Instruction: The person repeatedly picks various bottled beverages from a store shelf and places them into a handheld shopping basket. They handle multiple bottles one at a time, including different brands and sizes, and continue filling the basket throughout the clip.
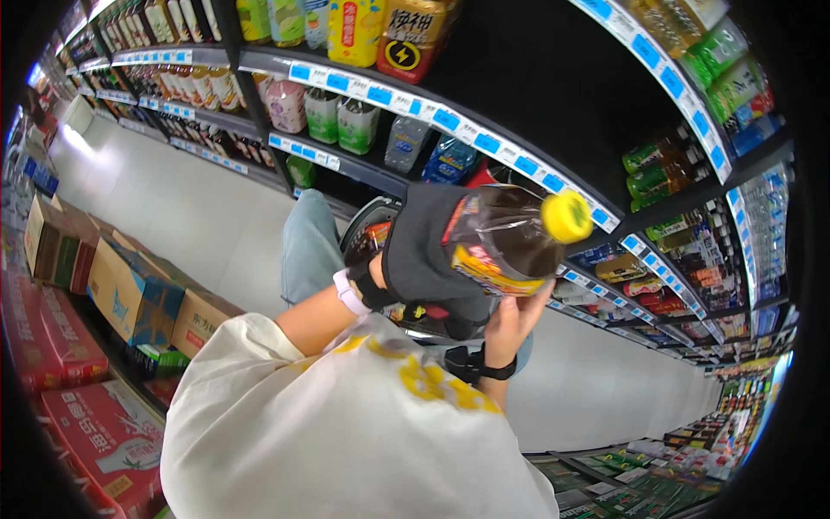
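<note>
Shelves [484, 143] of bottled drinks, black with blue price tags, curve from 10 o'clock across the top to 3 o'clock. Pale floor [190, 208] runs between them and a row of cardboard cartons [130, 294] stacked along 8 to 9 o'clock, brown, blue and red. The person's cream-coloured top [346, 432] with yellow print fills the lower middle at 6 o'clock, and a knee in light blue jeans [307, 246] shows just left of centre.

Near the centre, slightly toward 2 o'clock, a large plastic bottle [501, 242] of dark brown drink lies tilted almost on its side, its yellow cap [566, 216] pointing toward 3 o'clock and a yellow and red label around its middle. The left hand [424, 255], in a dark grey glove with a white band at the wrist, is wrapped around the bottle's base end from 9 o'clock. The right hand [514, 316], bare and wearing a black wrist strap, presses up against the bottle's underside from 5 o'clock. Both hands are closed on the bottle, close together. Behind them, a round grey basket rim [363, 221] shows partly, holding small packages.
</note>
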Demonstrator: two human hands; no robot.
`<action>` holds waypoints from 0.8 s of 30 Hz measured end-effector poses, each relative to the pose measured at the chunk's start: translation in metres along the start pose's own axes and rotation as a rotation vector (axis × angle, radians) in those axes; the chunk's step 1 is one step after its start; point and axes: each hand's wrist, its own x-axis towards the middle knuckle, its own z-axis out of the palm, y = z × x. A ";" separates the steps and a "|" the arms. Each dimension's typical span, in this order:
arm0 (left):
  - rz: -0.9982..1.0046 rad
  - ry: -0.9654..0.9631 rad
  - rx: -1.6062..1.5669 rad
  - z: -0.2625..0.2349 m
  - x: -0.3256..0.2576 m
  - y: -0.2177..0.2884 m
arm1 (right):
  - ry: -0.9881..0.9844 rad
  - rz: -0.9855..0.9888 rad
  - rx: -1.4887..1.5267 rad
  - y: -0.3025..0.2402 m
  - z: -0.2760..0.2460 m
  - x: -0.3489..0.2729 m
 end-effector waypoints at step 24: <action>-0.251 0.049 -0.031 0.005 -0.037 -0.011 | -0.207 -0.239 0.517 0.013 -0.012 0.020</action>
